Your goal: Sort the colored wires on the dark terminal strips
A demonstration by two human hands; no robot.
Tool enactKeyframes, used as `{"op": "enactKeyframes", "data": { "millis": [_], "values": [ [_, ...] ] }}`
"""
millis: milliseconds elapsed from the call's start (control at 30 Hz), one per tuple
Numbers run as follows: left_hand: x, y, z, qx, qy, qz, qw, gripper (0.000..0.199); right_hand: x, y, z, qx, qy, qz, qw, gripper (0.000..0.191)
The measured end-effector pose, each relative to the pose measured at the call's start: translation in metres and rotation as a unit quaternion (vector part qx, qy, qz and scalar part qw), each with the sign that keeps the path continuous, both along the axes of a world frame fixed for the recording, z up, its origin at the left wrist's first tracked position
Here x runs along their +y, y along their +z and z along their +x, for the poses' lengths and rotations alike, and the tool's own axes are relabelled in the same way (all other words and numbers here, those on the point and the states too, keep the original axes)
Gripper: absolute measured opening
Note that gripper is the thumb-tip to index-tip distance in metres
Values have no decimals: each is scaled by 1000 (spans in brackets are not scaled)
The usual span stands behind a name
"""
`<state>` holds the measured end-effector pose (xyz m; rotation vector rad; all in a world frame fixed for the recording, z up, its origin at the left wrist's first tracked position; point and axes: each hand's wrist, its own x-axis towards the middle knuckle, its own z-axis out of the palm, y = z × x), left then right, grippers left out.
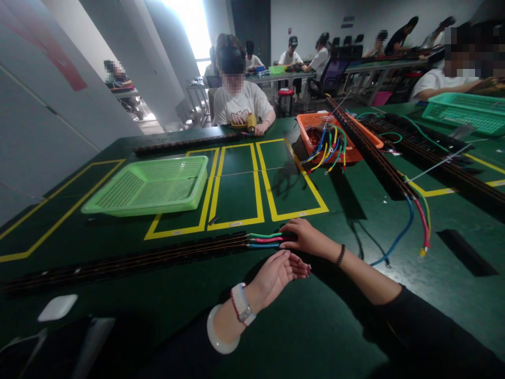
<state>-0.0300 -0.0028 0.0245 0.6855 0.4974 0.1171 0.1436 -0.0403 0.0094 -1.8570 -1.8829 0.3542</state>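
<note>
A long black cable chain (158,256) lies across the green table, with a green wire (264,235), a red wire (265,240) and a blue wire (263,246) coming out of its right end. My right hand (307,238) is closed round these wires near their far ends, which its fingers hide. Palm up and fingers stretched, my left hand (278,273) is just below the wires and holds nothing. A watch (242,304) is on the left wrist.
A green basket (152,187) stands at the left behind the chain. An orange basket (307,131) with wires is at the back right, beside another long chain (366,142). A white case (58,307) lies front left. Across the table sits a person (240,102).
</note>
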Motion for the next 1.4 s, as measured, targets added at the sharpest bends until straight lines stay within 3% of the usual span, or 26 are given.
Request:
{"op": "enactKeyframes", "data": {
  "millis": [200, 500, 633, 767, 1033, 1233, 1400],
  "values": [
    [0, 3, -1, 3, -4, 5, 1000, 25, 4, -1, -3, 24, -1, -19, 1000, 23],
    [1, -15, 1, -44, -5, -22, 999, 26, -1, 18, -14, 80, -54, -79, 992, 8],
    [1, -18, 2, -57, 22, -68, 996, 31, -4, 25, -18, -13, -53, -44, 998, 6],
    [1, -18, 4, -64, 98, -90, 989, 30, -5, 29, -22, -121, -5, -15, 993, 11],
    [2, -18, 8, -18, 165, -123, 979, 21, -12, 33, -40, -298, 73, -26, 951, 7],
    [1, -17, 9, 1, 190, -141, 972, 14, -15, 39, -55, -352, 66, -29, 933, 11],
    [1, -16, 8, 16, 183, -138, 973, 14, -20, 44, -54, -327, 47, -12, 944, 22]
  ]
}}
